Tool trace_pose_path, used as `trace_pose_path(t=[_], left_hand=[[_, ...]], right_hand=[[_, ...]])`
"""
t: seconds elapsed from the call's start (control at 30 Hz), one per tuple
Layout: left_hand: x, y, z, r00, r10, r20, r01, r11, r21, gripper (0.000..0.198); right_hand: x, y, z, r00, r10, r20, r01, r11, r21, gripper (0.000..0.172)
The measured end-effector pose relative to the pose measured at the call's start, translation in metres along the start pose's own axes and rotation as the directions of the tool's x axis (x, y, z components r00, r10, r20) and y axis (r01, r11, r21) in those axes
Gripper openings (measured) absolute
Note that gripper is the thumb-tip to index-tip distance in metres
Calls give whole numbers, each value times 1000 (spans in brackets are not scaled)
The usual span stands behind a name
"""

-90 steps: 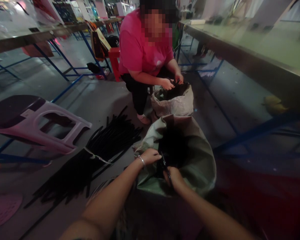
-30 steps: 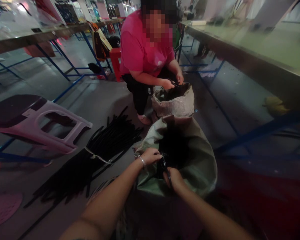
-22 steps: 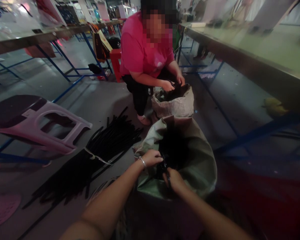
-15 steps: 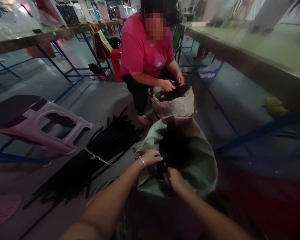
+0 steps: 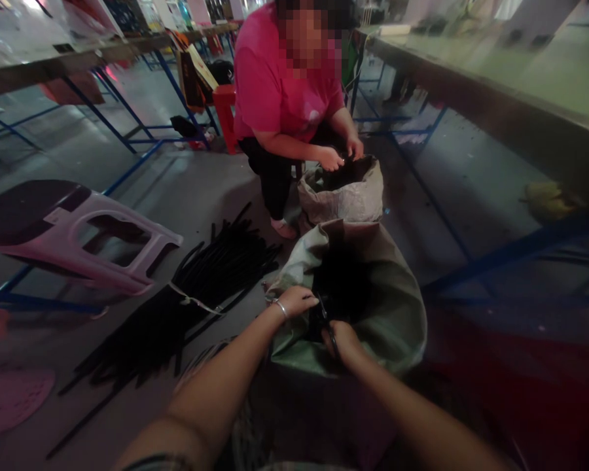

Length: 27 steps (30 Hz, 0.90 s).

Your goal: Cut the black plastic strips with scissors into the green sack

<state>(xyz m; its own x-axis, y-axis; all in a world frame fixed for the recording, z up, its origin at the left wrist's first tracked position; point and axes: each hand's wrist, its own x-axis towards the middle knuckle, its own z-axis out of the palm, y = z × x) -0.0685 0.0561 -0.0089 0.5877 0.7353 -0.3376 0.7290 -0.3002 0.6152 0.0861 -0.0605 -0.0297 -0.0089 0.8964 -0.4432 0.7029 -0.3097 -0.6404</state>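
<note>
Green woven sack [image 5: 392,333] below both hands, black strips [image 5: 341,281] inside.
Left hand [image 5: 294,301] flat on rim; right hand [image 5: 343,343] closed on black item [image 5: 321,320].

A green woven sack [image 5: 390,320] sits at twelve o'clock, slumped with its mouth wide open and its rim folded outward, packed with a dark mass of black strips [image 5: 341,281]. At the sack's nine o'clock lies a long, loose bundle of the same strips [image 5: 216,275], fanned out and cinched by a pale band [image 5: 191,299].
</note>
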Motion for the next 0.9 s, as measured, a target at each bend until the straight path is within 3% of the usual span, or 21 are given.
trace_pose_path(t=[0.13, 0.27, 0.4, 0.5, 0.73, 0.9], left_hand=[[0, 1, -2, 999, -28, -20, 27, 999, -40, 34], [-1, 6, -6, 994, -85, -71, 70, 979, -192, 29], [-5, 15, -8, 981, -194, -26, 158, 864, -479, 16], [-5, 18, -7, 980, -199, -13, 155, 802, -577, 10], [-5, 16, 0, 990, -121, 68, 138, 835, -532, 21], [-7, 18, -3, 996, -12, 83, 45, 911, -411, 24]], right_hand=[[-1, -3, -7, 1000, 13, 21, -13, 1000, 12, 19], [0, -3, -13, 1000, -16, -8, 16, 1000, 4, 23], [-1, -4, -15, 998, -58, 30, 59, 998, -34, 21], [-3, -8, -18, 997, -61, 57, 67, 992, -105, 23], [-4, -10, -23, 994, -25, 107, 46, 979, -198, 28], [-4, -11, -26, 994, 2, 113, 23, 976, -215, 29]])
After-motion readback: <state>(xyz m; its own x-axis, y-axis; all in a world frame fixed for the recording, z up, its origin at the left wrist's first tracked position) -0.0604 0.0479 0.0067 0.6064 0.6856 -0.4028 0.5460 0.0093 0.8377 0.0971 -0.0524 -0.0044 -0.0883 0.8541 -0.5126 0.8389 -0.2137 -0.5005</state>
